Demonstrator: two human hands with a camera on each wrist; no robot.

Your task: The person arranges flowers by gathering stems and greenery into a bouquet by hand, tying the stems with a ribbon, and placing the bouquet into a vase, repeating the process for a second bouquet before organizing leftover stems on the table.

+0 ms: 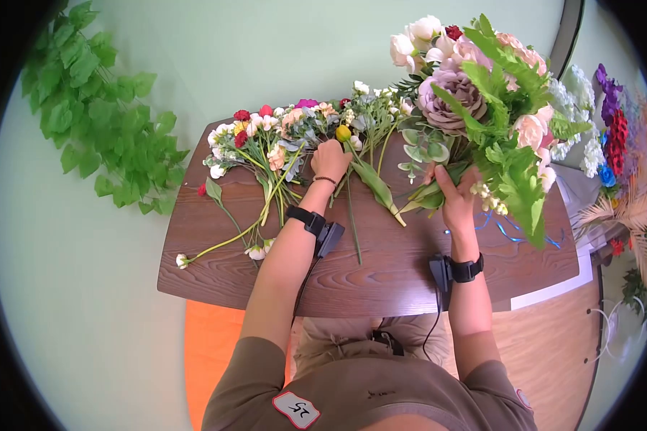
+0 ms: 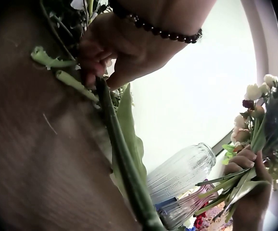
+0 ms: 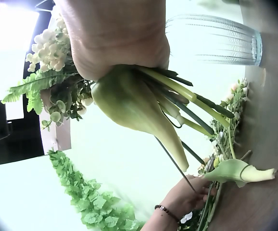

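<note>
My right hand (image 1: 459, 197) grips the stems of a large mixed bouquet, its mauve rose (image 1: 451, 99) and green fern leaves (image 1: 514, 169) above the hand. Below that fist, the wide leaf (image 3: 129, 101) and several cut stems stick out in the right wrist view. My left hand (image 1: 330, 161) is low among the loose flowers, beside a yellow tulip (image 1: 343, 133). In the left wrist view, the curled fingers of the left hand (image 2: 122, 50) pinch a green stem (image 2: 122, 144); their tips are partly hidden. A broad-leaved stem (image 1: 375, 185) lies to its right.
Loose flowers (image 1: 276, 156) spread along the table's back edge, and a long white-tipped stem (image 1: 223, 244) lies at left. Blue ribbon (image 1: 510, 233) is on the table (image 1: 402, 280) at right. A clear glass vase (image 2: 182, 171) shows in the left wrist view. Green vines (image 1: 86, 79) hang at left.
</note>
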